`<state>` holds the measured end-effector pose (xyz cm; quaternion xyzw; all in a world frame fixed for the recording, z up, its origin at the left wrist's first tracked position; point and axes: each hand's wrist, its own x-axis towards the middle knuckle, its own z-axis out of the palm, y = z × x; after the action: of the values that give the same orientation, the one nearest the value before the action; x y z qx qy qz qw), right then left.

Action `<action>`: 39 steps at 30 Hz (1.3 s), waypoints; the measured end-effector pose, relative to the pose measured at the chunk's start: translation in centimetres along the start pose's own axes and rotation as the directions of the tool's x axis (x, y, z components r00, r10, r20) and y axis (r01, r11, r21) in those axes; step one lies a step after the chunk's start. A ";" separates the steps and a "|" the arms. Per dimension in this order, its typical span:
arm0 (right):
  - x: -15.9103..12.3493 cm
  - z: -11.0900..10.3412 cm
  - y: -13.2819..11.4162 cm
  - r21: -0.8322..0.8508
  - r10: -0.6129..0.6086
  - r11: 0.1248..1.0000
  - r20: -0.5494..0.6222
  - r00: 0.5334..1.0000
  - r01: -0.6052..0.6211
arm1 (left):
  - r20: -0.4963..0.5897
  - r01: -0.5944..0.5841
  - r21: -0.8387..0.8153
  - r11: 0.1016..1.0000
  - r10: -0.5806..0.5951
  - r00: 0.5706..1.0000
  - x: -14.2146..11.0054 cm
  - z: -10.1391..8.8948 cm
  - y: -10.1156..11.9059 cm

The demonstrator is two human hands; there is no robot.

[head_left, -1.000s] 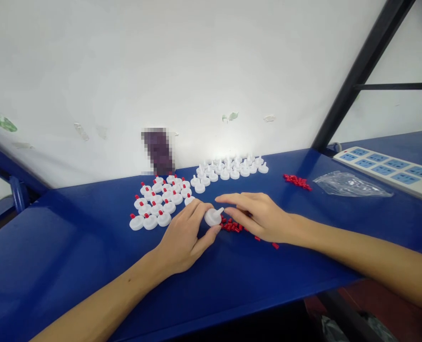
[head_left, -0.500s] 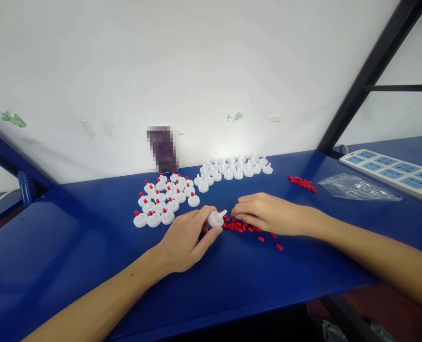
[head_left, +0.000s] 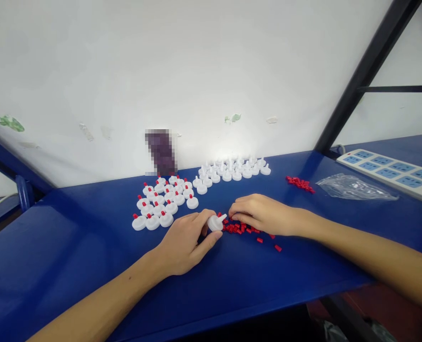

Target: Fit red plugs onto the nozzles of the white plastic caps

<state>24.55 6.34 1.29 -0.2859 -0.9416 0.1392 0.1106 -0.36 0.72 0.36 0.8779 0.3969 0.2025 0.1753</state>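
My left hand (head_left: 191,240) is closed around a white nozzle cap (head_left: 215,223), whose bare spout points up and to the right. Just right of it, my right hand (head_left: 255,213) pinches at the edge of a pile of small red tip caps (head_left: 237,229); a bit of red shows at its fingertips, apparently one tip cap. Left of the hands stand several white nozzle caps with red tips (head_left: 166,219) in rows. Behind the hands, a group of white nozzle caps without red tips (head_left: 227,175) stands upright near the wall.
On the right of the blue table (head_left: 90,223) lie a second small heap of red tip caps (head_left: 300,184), a clear plastic bag (head_left: 353,186) and a white power strip (head_left: 392,172). A blurred dark object (head_left: 163,152) leans against the wall. Dark frame posts (head_left: 357,80) rise at the side.
My right hand's fingers have drawn together into a pinch by the red pile and shifted slightly left. My left hand keeps hold of the nozzle cap. The view has shifted slightly.
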 end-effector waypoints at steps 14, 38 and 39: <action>-0.4 -0.9 -1.7 0.132 -0.035 0.990 -0.161 0.986 0.057 | -0.020 -0.008 0.025 1.000 0.008 1.000 0.2 0.3 0.1; -1.1 -1.0 -2.1 -0.057 -0.185 0.982 -0.153 0.971 0.178 | 0.010 -0.051 0.028 0.998 0.050 0.999 0.1 -0.1 0.2; -1.1 -1.3 -2.1 -0.095 -0.170 0.983 -0.111 0.979 0.160 | 0.012 -0.048 0.030 0.998 0.048 0.999 0.1 0.0 0.2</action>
<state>24.73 4.26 3.03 -0.2189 -0.9590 0.0719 0.1653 -0.17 0.65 0.53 0.8909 0.3776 0.1957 0.1596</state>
